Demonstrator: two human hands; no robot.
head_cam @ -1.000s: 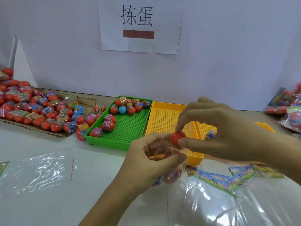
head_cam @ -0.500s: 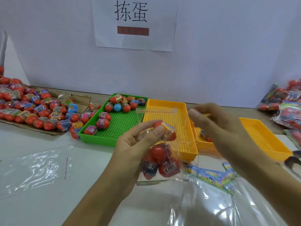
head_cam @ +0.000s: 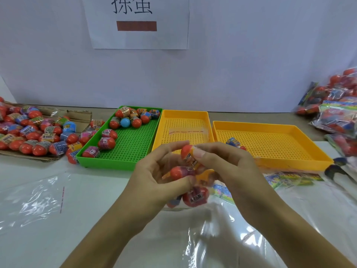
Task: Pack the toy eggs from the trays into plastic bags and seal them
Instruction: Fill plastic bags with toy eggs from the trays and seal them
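The white table point(head_cam: 29, 175) runs the full width under my arms, with a pale wall point(head_cam: 251, 64) closing off its far edge and a paper sign point(head_cam: 139, 22) on it. Along the far side three trays sit edge to edge: a green tray point(head_cam: 131, 147) on the left with eggs point(head_cam: 133, 118) bunched in its far corner and a few along its left wall, a narrow orange tray point(head_cam: 183, 128) in the middle, and a wide orange tray point(head_cam: 270, 140) to the right with one egg at its near-left corner. Far left, a cardboard flat point(head_cam: 77, 115) carries a heap of loose eggs point(head_cam: 32, 132) that spills right up to the green tray's left rim. Far right, packed bags point(head_cam: 336, 113) pile toward the table's edge. Flat clear bags point(head_cam: 31, 198) lie on the near left, more film lies under my wrists, and printed cards point(head_cam: 293, 177) lie just near of the wide tray. The bare strip between the green tray and the near-left film is the open table. My left hand point(head_cam: 154, 182) is curled round a filling bag point(head_cam: 191, 192) of eggs, held above the table just near of the narrow tray. My right hand point(head_cam: 228, 165) pinches the top egg point(head_cam: 188, 151) at the bag's mouth between thumb and fingers.
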